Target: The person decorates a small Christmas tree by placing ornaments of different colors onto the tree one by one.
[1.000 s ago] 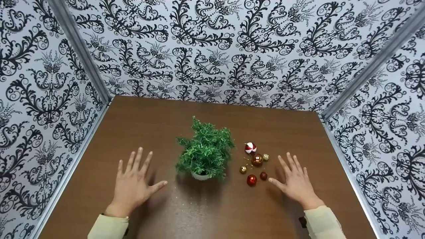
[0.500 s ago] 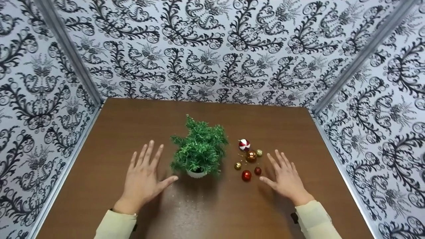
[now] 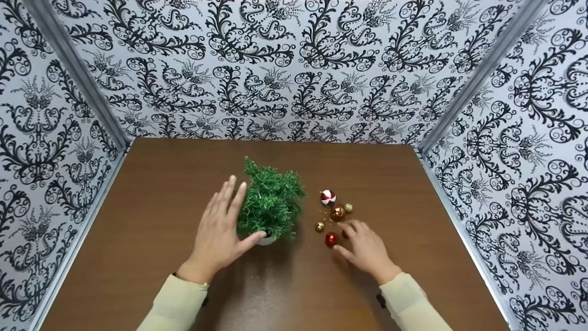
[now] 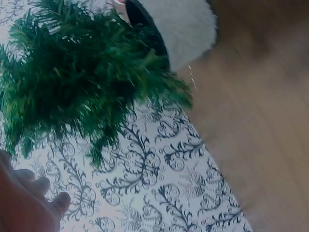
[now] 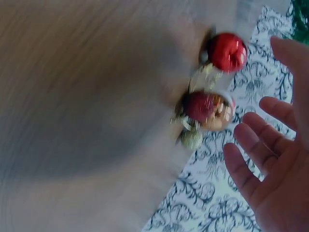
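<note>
A small artificial Christmas tree (image 3: 274,200) stands upright in a white pot (image 3: 267,240). My left hand (image 3: 217,239) is at its left side, fingers straight, with the thumb overlapping the pot in the head view. In the left wrist view, the fingers (image 4: 41,186) lie close below the green branches. My right hand (image 3: 367,250) hovers over the baubles, fingers slightly bent and apart. Its thumb is by a shiny red bauble (image 3: 331,239). A smaller dark red bauble (image 3: 345,234) is partly hidden under the fingers. In the right wrist view, nothing lies in the palm (image 5: 282,193).
Beyond the right hand lie a copper bauble (image 3: 337,212), a red-and-white striped bauble (image 3: 327,197), a small gold bauble (image 3: 319,226) and a glittery gold one (image 3: 348,208). Patterned walls (image 3: 257,92) enclose the brown table (image 3: 183,170) at the back and sides.
My left hand has moved right and forward to the tree. The right hand has moved left over the baubles, its fingers bending. The head view has shifted slightly.
</note>
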Demonstrator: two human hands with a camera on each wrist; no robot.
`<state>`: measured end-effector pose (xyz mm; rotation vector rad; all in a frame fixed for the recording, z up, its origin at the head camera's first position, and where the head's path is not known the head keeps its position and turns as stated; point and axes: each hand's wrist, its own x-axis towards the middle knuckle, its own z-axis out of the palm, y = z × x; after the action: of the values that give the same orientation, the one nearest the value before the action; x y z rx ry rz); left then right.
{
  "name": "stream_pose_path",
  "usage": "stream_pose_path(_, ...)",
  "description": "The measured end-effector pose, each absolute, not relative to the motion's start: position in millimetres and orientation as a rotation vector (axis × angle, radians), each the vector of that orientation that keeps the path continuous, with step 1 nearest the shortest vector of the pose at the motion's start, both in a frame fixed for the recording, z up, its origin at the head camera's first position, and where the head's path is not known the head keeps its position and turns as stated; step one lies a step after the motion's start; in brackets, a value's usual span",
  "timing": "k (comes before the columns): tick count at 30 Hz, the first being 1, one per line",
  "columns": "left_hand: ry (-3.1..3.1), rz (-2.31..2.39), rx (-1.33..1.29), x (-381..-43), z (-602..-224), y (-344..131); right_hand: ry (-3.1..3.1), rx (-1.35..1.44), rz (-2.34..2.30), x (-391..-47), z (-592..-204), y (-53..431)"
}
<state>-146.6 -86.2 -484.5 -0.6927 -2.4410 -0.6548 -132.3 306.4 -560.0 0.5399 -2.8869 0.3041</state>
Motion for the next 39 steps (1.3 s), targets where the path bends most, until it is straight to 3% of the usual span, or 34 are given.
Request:
stream_pose_path(11,-2.488,-0.831,-0.689,-144.5,-492.3,-71.2,-2.832,0.613,0.264,-137.0,-576.1,285.4)
stream_pose_path(39,-2.547,-0.894,-0.702,-143.1,-490.1,-76.2,-2.745,0.702,0.248,-144.4,-584.1,284.4)
